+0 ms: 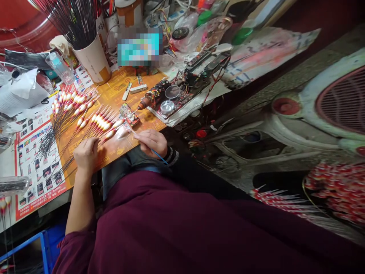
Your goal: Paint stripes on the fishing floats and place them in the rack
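My left hand (85, 154) is closed in a pinch near the table's front edge, on the thin stem of a fishing float (110, 134). That float has a white and red body pointing up and to the right. My right hand (152, 141) is closed around a thin stick-like tool, perhaps a brush, with a blue handle (160, 156); its pale front end reaches toward the float tips. Just beyond lies a paint-spattered block (129, 115). Several more floats (101, 121) rest in a row beside my left hand, and a larger bunch of floats (68, 101) lies farther left.
A paint-crusted motor device (156, 93) stands behind the block, with a small metal dish (167, 107) next to it. A white cup of dark rods (92, 61) stands at the back. To the right are a fan (342, 99) and racks of red floats (336, 190).
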Tool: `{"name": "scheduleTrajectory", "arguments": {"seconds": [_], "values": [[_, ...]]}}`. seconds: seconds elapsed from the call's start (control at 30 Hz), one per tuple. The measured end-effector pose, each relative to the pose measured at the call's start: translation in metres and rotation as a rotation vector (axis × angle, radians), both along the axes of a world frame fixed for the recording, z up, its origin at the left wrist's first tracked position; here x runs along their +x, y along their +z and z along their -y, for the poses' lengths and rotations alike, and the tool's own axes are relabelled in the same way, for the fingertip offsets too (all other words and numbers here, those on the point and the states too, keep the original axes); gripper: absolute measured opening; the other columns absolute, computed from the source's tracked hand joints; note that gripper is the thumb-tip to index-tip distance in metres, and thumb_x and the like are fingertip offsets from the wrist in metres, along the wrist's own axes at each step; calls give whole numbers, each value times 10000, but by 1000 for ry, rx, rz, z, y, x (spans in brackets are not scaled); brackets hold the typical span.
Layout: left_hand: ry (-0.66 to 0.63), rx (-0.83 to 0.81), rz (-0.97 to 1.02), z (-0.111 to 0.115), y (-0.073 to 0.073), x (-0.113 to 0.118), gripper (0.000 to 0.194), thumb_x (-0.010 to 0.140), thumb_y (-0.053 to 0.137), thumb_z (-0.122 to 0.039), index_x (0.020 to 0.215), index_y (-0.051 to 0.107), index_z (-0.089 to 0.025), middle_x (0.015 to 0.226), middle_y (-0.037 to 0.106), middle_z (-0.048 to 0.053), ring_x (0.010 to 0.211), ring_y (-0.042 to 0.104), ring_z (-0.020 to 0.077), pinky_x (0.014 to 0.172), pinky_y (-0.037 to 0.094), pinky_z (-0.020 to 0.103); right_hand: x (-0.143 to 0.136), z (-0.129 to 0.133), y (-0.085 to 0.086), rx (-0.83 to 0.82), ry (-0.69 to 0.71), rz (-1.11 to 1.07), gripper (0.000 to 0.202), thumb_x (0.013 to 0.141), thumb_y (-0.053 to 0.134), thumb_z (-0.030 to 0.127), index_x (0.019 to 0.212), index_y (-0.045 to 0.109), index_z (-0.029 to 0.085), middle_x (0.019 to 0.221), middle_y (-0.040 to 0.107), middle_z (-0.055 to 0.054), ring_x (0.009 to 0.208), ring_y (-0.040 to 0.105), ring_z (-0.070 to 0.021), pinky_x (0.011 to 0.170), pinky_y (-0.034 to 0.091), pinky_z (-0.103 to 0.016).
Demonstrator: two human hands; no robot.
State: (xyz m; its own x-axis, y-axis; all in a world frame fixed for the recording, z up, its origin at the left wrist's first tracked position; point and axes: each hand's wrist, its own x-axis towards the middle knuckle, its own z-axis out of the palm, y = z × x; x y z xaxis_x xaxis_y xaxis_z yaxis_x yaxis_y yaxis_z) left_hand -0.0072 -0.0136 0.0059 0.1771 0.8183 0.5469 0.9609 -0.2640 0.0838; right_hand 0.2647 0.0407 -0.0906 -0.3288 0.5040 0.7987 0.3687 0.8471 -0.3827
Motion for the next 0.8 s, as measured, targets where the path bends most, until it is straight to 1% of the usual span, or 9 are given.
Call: {"name": "scheduleTrajectory", "arguments": {"seconds": [0.07, 0.13, 0.27, 0.47, 0.67, 0.8], "values": [[-16, -2, -9, -4, -3, 2, 247, 992, 548, -327, 882, 724, -194, 846, 757, 55, 775, 696, 176, 696, 463, 272, 3, -7, -5, -109, -50, 53, 348, 1019, 476, 431, 1139, 699, 193, 1025, 738, -120, 994, 708, -193, 922, 597, -370], [-23, -7, -2, -8, -7, 3, 255, 996, 530, -310, 869, 715, -190, 831, 754, 58, 772, 696, 180, 698, 465, 276, 4, -11, -7, -145, -68, 73, 367, 1001, 525, 474, 1159, 677, 180, 1077, 719, -116, 1017, 692, -192, 951, 580, -396], [-18, -6, 32, -11, -13, 4, 246, 993, 537, -303, 853, 702, -188, 805, 747, 55, 750, 694, 176, 669, 455, 270, 4, -12, -7, -196, -71, 120, 367, 993, 561, 469, 1199, 627, 174, 1171, 665, -84, 1026, 660, -173, 933, 575, -397], [-41, 11, 83, -9, -15, 4, 202, 986, 573, -305, 871, 696, -194, 824, 746, 50, 768, 696, 165, 697, 469, 255, 4, -11, -6, -222, -60, 151, 332, 988, 582, 422, 1203, 618, 172, 1176, 650, -78, 1015, 651, -170, 904, 580, -379], [5, -23, 99, -6, -16, 5, 219, 992, 560, -324, 872, 693, -196, 828, 747, 50, 780, 698, 167, 724, 480, 257, 4, -11, -4, -222, -59, 154, 337, 990, 578, 431, 1196, 624, 169, 1172, 657, -78, 1018, 654, -171, 918, 576, -386], [5, -36, 117, -5, -16, 5, 219, 991, 562, -329, 881, 697, -197, 846, 754, 53, 801, 707, 170, 744, 488, 261, 2, -10, -2, -228, -62, 154, 350, 994, 562, 459, 1187, 633, 175, 1170, 667, -80, 1025, 658, -171, 937, 568, -392]]}}
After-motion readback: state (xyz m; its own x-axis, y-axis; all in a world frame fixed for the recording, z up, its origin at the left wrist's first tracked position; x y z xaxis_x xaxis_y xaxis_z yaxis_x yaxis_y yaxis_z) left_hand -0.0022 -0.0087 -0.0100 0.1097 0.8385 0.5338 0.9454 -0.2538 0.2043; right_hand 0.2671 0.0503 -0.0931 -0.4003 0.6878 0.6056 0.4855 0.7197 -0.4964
